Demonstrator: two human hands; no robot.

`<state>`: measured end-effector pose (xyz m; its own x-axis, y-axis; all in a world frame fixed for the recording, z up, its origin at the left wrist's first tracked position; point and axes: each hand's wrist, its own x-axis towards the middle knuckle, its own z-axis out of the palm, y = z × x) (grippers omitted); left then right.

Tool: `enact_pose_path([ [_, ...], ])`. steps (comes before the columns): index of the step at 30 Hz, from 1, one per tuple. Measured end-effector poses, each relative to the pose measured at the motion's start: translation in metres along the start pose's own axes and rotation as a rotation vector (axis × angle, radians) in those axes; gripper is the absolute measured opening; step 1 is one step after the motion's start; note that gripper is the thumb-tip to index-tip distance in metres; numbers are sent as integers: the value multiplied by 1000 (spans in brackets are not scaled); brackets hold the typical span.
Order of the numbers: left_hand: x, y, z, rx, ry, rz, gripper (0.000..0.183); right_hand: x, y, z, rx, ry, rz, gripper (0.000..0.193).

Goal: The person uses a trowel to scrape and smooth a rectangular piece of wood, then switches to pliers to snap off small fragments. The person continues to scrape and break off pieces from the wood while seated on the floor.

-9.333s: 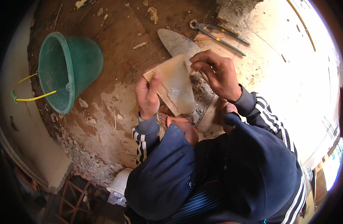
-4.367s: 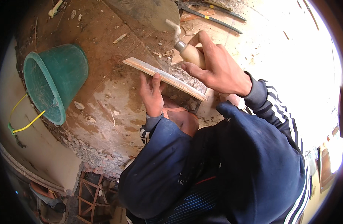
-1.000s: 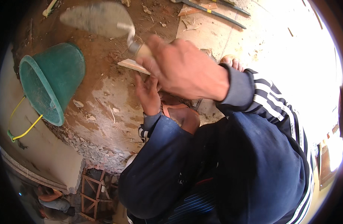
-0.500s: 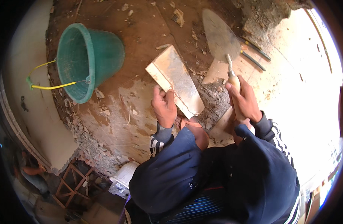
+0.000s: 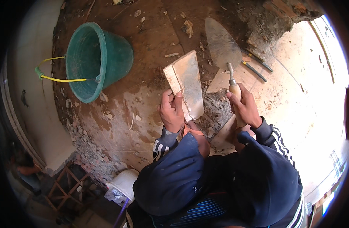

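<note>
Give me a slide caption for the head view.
Left hand holds a tile, right hand grips a trowel.

A green bucket lies tipped near scattered rubble.

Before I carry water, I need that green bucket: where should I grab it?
Take the bucket by its yellow wire handle, coming from the open-mouth side. It lies tipped on its side on the dirt, and the handle stretches across the mouth, probably the easiest part to hook fingers under.
</note>
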<state>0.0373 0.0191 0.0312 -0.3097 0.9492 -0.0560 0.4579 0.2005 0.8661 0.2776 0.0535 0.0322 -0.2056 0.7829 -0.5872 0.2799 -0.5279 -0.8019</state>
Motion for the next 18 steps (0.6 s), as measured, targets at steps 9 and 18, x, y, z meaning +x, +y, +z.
enact_pose_path([
  [9, -3, 5, -1, -11, 11, 44, 13, -8, 7, -2, -41, -10, -17, 32],
  [18, -6, 1, -3, -98, 22, 87, 15, -11, 17, 2, 7, -9, -146, 33],
])
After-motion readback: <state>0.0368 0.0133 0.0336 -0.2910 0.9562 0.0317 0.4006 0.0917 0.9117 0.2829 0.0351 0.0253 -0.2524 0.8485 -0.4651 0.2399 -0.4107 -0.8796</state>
